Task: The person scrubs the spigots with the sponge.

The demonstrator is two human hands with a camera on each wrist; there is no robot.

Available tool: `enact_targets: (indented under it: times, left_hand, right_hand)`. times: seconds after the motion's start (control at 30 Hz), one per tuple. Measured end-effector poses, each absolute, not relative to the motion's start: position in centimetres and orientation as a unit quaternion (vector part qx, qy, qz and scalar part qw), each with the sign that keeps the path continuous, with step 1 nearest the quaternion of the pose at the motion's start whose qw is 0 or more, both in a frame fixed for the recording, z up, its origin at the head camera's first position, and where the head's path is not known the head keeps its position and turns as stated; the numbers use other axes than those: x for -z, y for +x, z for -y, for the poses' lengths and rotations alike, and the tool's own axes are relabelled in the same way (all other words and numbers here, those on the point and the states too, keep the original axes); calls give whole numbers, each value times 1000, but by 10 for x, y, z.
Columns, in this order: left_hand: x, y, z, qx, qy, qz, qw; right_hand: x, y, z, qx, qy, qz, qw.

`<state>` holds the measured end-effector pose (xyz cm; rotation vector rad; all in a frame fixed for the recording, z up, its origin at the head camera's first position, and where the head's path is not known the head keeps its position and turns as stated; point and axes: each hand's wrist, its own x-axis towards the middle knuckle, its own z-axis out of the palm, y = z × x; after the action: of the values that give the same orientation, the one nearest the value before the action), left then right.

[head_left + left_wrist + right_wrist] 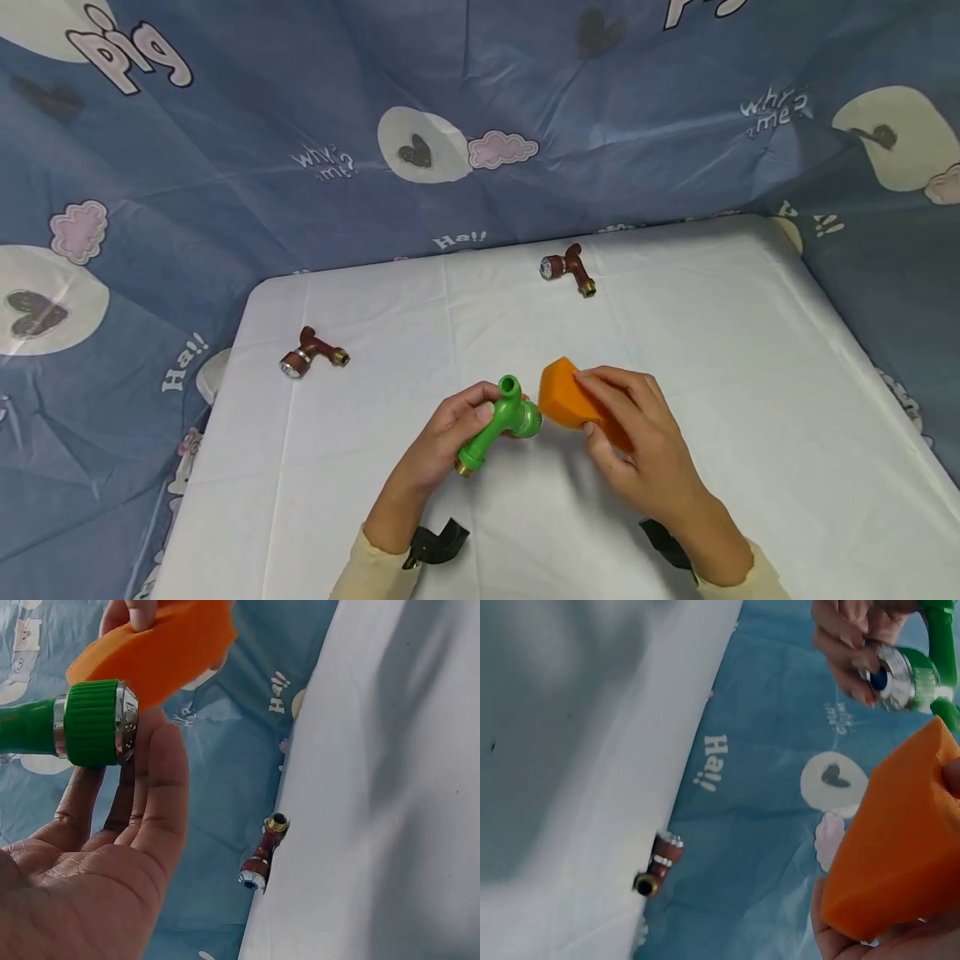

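Note:
In the head view, my left hand (442, 437) holds a green tap (489, 435) between thumb and fingers, above the white table. Its brass threaded end points down toward me, and its ribbed knob faces right. My right hand (647, 446) grips an orange sponge (564, 398) with thumb and fingers, right beside that knob. From the left wrist, the sponge (176, 652) shows just behind the tap's green knob (91, 724) with its silver rim. The right wrist view has the sponge (896, 840) large in front, the tap (919, 675) beyond it.
Two brown taps lie on the white-covered table (360, 467): one at the left (297, 360), another near the back edge (576, 265). A blue patterned cloth (300, 217) hangs behind and around the table. Black straps (438, 546) are at both wrists.

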<state>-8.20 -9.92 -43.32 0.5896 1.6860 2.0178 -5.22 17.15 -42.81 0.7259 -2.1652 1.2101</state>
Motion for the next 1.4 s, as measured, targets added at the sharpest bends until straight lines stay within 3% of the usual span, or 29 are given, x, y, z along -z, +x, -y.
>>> enact_targets:
  times: [0.47,1.0,1.23,1.4]
  left_hand:
    - [437,-77,89,-745,231,-572,253]
    - [435,-83,93,-768,218,-563,212]
    - [436,-86,96,-782,235,-536,217]
    - [437,-86,92,-786,236,-526,223]
  right_hand:
    - [415,-49,-159,-468,269,787,298]
    - [431,-41,-171,-425,261,815,295]
    - [414,-49,-180,-443,244,790,345]
    - [411,-50,-169,-457,260,783,333]
